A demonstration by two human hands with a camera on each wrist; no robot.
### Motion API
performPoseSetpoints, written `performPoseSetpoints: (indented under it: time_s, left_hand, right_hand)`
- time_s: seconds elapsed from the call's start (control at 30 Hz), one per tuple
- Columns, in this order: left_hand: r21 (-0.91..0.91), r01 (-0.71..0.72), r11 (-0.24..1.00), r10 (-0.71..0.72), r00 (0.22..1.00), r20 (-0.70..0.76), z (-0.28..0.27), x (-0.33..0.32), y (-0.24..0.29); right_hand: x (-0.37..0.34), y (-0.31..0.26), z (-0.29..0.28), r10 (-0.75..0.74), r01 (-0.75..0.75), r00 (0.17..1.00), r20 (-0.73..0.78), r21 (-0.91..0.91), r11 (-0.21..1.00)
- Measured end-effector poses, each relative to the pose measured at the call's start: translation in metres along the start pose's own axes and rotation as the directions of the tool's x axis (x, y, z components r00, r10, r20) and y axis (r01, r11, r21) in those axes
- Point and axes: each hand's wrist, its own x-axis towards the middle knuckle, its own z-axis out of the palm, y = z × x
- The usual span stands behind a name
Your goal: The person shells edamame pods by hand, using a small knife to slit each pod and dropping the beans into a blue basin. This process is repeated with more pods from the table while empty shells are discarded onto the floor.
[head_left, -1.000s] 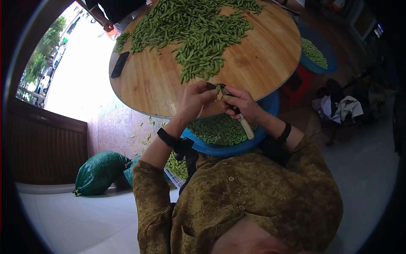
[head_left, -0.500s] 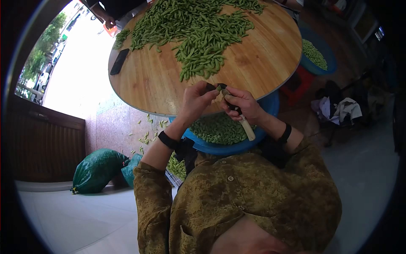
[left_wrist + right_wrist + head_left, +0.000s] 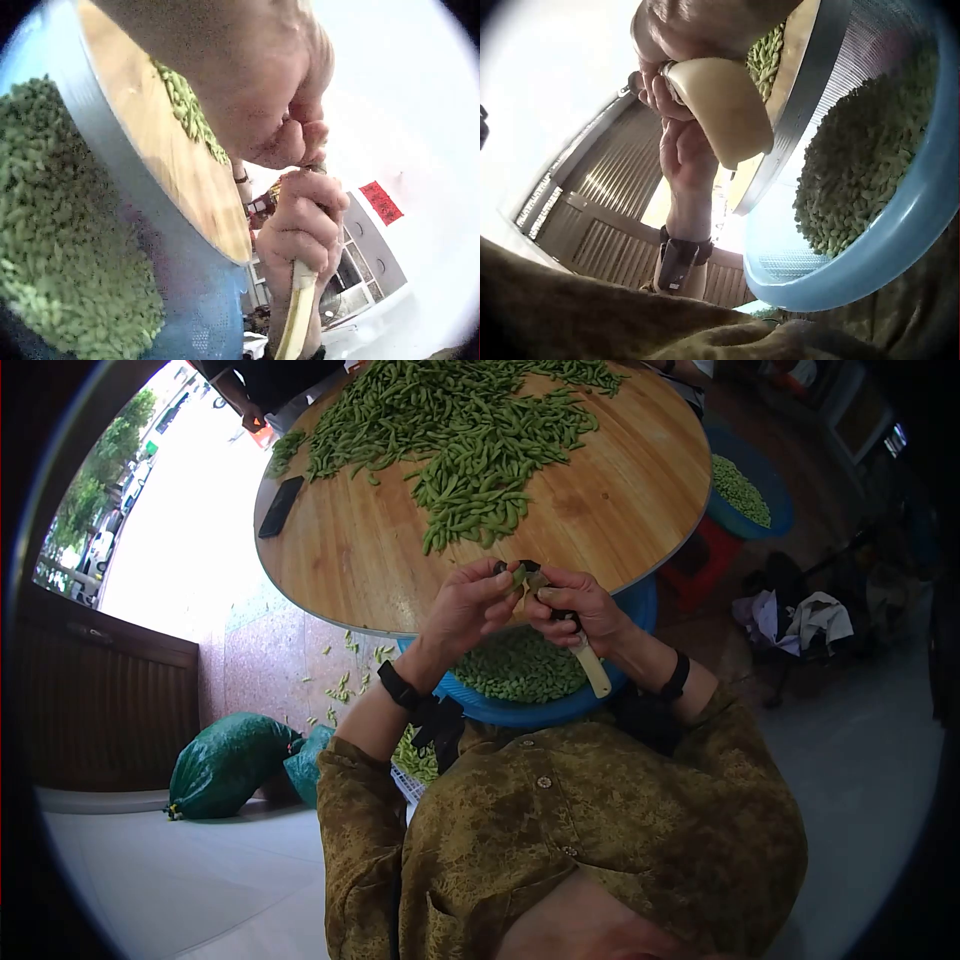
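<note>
My left hand (image 3: pixel 468 602) pinches a small green bean pod (image 3: pixel 518 576) between thumb and fingertips, with dark coverings at the fingertips. Opposite it, the fingers of my right hand (image 3: pixel 582 606) curl round a tool with a cream handle (image 3: pixel 594 668), its thumb and forefinger meeting at the pod. The handle's broad end sticks out below the right palm in the right wrist view; the tool's working end is hidden by the fingers. Both hands are over the near table edge, above a blue basket (image 3: pixel 490 707) of shelled green beans (image 3: pixel 520 665).
A heap of green pods (image 3: pixel 470 490) covers the far part of the round wooden table (image 3: pixel 620 490). A dark phone-like slab (image 3: pixel 281 507) lies at its left edge. Green sacks (image 3: pixel 228 765) stand on the floor at left; another blue basin (image 3: pixel 775 510) with beans stands right.
The fingertips have spread slightly apart around the pod, and the left fingers have loosened a little. The cream handle has shifted slightly right and down. Both hands stay over the basket.
</note>
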Motion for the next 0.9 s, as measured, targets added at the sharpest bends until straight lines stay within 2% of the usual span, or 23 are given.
performPoseSetpoints:
  time_s: [0.07,0.13,0.17,0.2,0.27,0.3,0.33,0.37,0.4,0.43,0.47,0.5,0.57,0.6,0.67,0.73,0.77,0.8,0.83,0.9]
  left_hand:
    - [-0.141,0.028,0.99,-0.015,0.996,0.089,-0.005,0.0,-0.006]
    - [-0.192,0.029,0.981,-0.006,0.993,0.121,-0.008,0.001,-0.013]
    - [-0.24,0.033,0.97,0.005,0.988,0.155,-0.009,0.001,-0.015]
    - [-0.241,0.03,0.97,0.008,0.988,0.154,-0.006,-0.001,-0.012]
    - [-0.111,0.055,0.992,-0.053,0.998,0.023,0.003,-0.007,-0.004]
    - [-0.115,0.052,0.992,-0.05,0.998,0.023,0.002,-0.007,-0.004]
    - [0.195,-0.05,0.98,0.062,0.996,-0.057,0.0,-0.006,-0.002]
    - [0.492,-0.118,0.863,0.191,0.976,-0.1,-0.002,-0.007,-0.002]
    - [0.49,-0.117,0.864,0.192,0.976,-0.106,0.001,-0.01,-0.003]
    - [0.554,-0.082,0.828,0.213,0.961,-0.176,0.006,-0.014,-0.003]
    - [0.617,-0.044,0.786,0.242,0.94,-0.241,0.009,-0.017,-0.002]
    - [0.619,-0.045,0.784,0.245,0.939,-0.242,0.005,-0.02,-0.005]
    - [0.742,-0.064,0.667,0.329,0.919,-0.216,-0.007,-0.03,-0.012]
    - [0.744,-0.064,0.665,0.329,0.92,-0.215,-0.008,-0.039,-0.009]
    - [0.916,0.033,0.4,0.451,0.863,-0.228,-0.008,-0.068,0.006]
    - [0.983,0.145,-0.114,0.384,0.919,-0.091,-0.02,-0.104,0.032]
    - [0.931,0.285,-0.227,0.225,0.946,-0.235,-0.029,-0.12,0.042]
    - [0.848,0.393,-0.356,0.081,0.917,-0.391,-0.034,-0.128,0.048]
    - [0.847,0.391,-0.359,0.08,0.918,-0.389,-0.038,-0.128,0.05]
    - [0.799,0.213,-0.562,0.157,0.976,-0.149,-0.047,-0.121,0.052]
  right_hand:
    - [0.0,0.002,0.002,0.005,-0.005,1.0,0.001,0.028,1.0]
    - [-0.001,0.006,0.003,0.034,-0.044,0.997,0.062,0.166,0.985]
    - [-0.001,0.007,0.003,0.036,-0.046,0.997,0.064,0.166,0.985]
    - [-0.001,0.008,0.003,0.021,-0.036,0.996,0.085,0.183,0.982]
    - [-0.002,0.008,0.004,0.009,-0.029,0.995,0.104,0.198,0.98]
    - [-0.003,0.006,0.005,0.034,-0.038,0.999,0.026,0.176,0.984]
    - [-0.003,0.006,0.006,0.058,-0.049,0.997,-0.052,0.156,0.987]
    - [-0.002,0.008,0.007,0.061,-0.053,0.997,-0.05,0.156,0.986]
    - [-0.003,0.012,0.008,0.027,-0.04,0.992,-0.122,-0.111,0.993]
    - [-0.003,0.016,0.011,-0.028,-0.041,0.984,-0.179,-0.372,0.927]
    - [-0.003,0.019,0.015,-0.028,-0.04,0.984,-0.174,-0.373,0.927]
    - [-0.003,0.023,0.02,-0.085,0.0,0.984,-0.155,-0.484,0.875]
    - [-0.004,0.024,0.034,-0.149,0.044,0.983,-0.104,-0.66,0.75]
    - [-0.002,0.022,0.034,-0.151,0.046,0.983,-0.102,-0.66,0.75]
    - [0.002,0.014,0.028,-0.078,-0.063,0.977,-0.197,-0.624,0.779]
    - [0.002,0.005,-0.004,-0.074,-0.063,0.973,-0.219,-0.562,0.825]
    - [0.002,0.0,-0.019,-0.088,-0.102,0.949,-0.304,-0.557,0.824]
    - [0.003,-0.004,-0.028,-0.1,-0.142,0.917,-0.386,-0.55,0.823]
    - [0.004,-0.005,-0.034,-0.102,-0.139,0.917,-0.386,-0.548,0.825]
    - [0.006,-0.005,-0.039,-0.096,-0.094,0.902,-0.42,-0.409,0.908]
